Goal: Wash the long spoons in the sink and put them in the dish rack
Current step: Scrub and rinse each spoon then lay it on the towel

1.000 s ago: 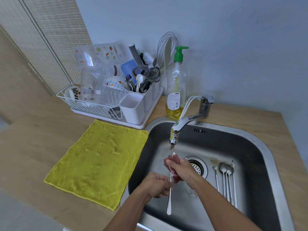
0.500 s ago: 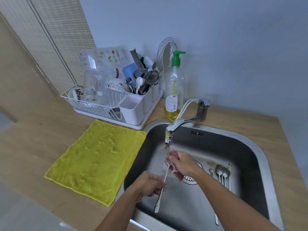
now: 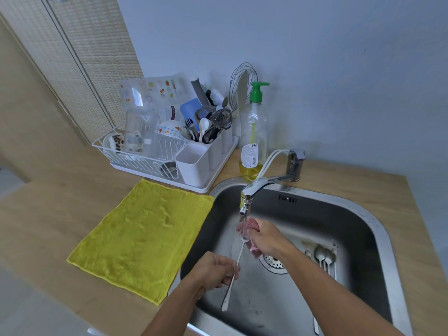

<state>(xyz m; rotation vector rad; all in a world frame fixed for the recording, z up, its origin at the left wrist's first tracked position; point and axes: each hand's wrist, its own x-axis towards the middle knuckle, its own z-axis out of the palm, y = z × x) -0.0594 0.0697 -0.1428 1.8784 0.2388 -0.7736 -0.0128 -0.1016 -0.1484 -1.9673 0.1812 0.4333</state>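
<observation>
Over the steel sink [image 3: 368, 214], my left hand [image 3: 213, 270] pinches the handle of a long spoon [image 3: 238, 260]. Its bowl points up under the running faucet [image 3: 257, 187]. My right hand [image 3: 264, 238] grips a pink mesh sponge [image 3: 252, 224] pressed against the spoon's bowl. Several more long spoons [image 3: 323, 257] lie on the sink floor at the right, beside the drain [image 3: 272, 261]. The white dish rack [image 3: 135, 161] stands on the counter at the back left, with a full cutlery holder [image 3: 213, 134] and an empty white cup section [image 3: 194, 163].
A yellow cloth [image 3: 143, 236] is spread on the wooden counter left of the sink. A green-capped soap bottle [image 3: 253, 134] stands between rack and faucet. The rack holds glasses, a cup and a clear board. A wall runs behind.
The view has shifted slightly. The spoon has tilted so its handle end points down toward the sink's near edge, and my right hand keeps rubbing the sponge on its bowl under the water.
</observation>
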